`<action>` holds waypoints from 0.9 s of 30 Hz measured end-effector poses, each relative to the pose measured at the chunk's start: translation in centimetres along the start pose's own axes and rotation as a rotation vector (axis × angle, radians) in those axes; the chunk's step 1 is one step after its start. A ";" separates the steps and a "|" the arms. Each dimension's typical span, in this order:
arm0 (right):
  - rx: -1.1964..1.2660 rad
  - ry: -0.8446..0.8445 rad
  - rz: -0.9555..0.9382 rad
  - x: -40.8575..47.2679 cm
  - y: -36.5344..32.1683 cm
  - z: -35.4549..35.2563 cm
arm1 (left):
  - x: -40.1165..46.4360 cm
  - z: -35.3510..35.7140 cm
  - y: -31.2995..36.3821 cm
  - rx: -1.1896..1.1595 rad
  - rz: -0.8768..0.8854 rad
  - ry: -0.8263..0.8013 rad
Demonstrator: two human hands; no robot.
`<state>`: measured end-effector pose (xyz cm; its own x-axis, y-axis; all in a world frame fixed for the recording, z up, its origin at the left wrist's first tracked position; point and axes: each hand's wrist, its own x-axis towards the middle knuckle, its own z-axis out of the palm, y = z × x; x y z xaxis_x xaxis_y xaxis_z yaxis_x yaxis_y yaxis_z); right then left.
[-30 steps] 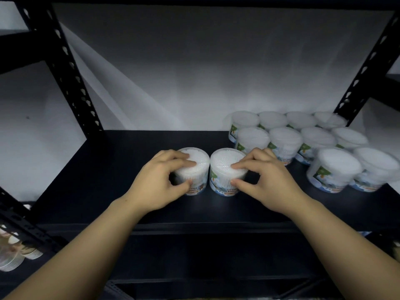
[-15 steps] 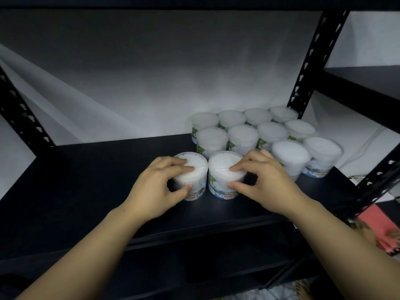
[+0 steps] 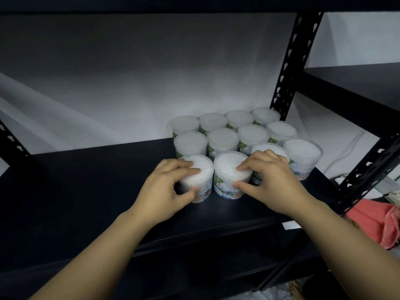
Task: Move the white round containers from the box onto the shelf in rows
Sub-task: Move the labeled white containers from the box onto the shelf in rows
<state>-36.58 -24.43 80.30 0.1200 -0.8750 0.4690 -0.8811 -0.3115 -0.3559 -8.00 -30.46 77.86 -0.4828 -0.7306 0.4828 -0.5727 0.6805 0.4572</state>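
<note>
Tubs point(image 3: 230, 174) of cotton buds at frame centre on the shelf point(image 3: 91, 191) look light, stiff and slick-sided, so each of the hands, left point(image 3: 164, 189) and right point(image 3: 270, 180), grips one around its rim, fingers over lid.

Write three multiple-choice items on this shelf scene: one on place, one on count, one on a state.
1. Where on the shelf do the stocked containers stand?
A. right end
B. left end
C. middle only

2. How many containers are on the shelf, counting the two under the hands?
A. eight
B. twelve
C. sixteen

3. What is the left hand doing?
A. hanging free
B. gripping a container
C. holding the box

Answers: 1 A, they cluster beside the right upright. 2 B, three rows of four show. 3 B, its fingers wrap the left container, while the right hand holds the neighbouring container.
</note>
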 end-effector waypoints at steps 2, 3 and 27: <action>0.024 0.000 -0.006 0.2 0.5 0.0 | 0.2 0.3 0.2 0.008 -0.012 -0.002; 0.037 0.002 -0.012 0.2 0.7 0.0 | 0.3 0.4 0.2 0.014 -0.017 -0.001; 0.088 -0.031 -0.056 1.4 2.8 0.4 | 0.9 1.0 0.8 0.022 -0.032 0.022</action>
<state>-38.72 -26.71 79.60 0.1832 -0.8658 0.4656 -0.8293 -0.3905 -0.3998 -9.59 -30.62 77.94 -0.4493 -0.7502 0.4850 -0.6021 0.6554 0.4560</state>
